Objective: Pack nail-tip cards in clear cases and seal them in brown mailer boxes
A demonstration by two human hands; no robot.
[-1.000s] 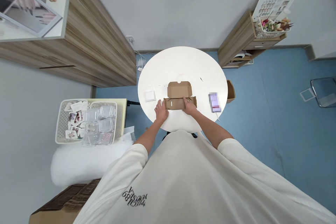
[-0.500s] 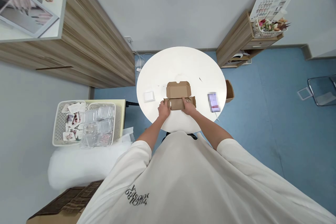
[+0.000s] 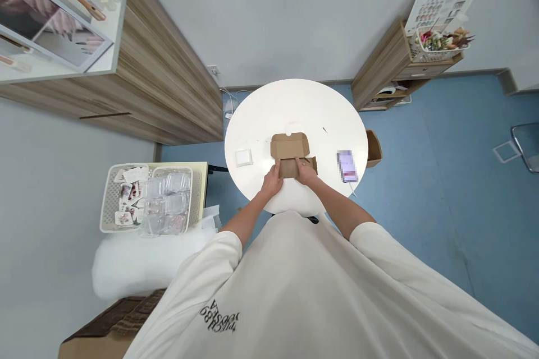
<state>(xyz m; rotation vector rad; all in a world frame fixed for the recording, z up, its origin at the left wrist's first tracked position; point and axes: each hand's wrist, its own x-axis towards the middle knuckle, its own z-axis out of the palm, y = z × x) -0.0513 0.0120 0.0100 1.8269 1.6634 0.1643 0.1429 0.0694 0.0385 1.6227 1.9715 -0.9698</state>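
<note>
– Where do we find the cardboard box (image 3: 289, 147)?
– We see it on the near half of the round white table (image 3: 295, 104), open, its lid laid back toward the wall.
– And the 2 hands?
– We see the left hand (image 3: 272, 181) holding the box's left end, thumb up along the edge. The right hand (image 3: 307, 173) holds the right part, thumb on the near panel, a flap sticking out just beyond it. We cannot tell how hard either hand presses.
– What else do we see on the table?
– To the left, a small white square item (image 3: 243, 157); to the right, a phone (image 3: 347, 166) with a pixelated screen and a white cable (image 3: 352, 190).
– And off the table?
– At far left we have 2 white baskets (image 3: 106, 205) side by side, with cards (image 3: 123, 217) and clear plastic boxes (image 3: 176, 202).
</note>
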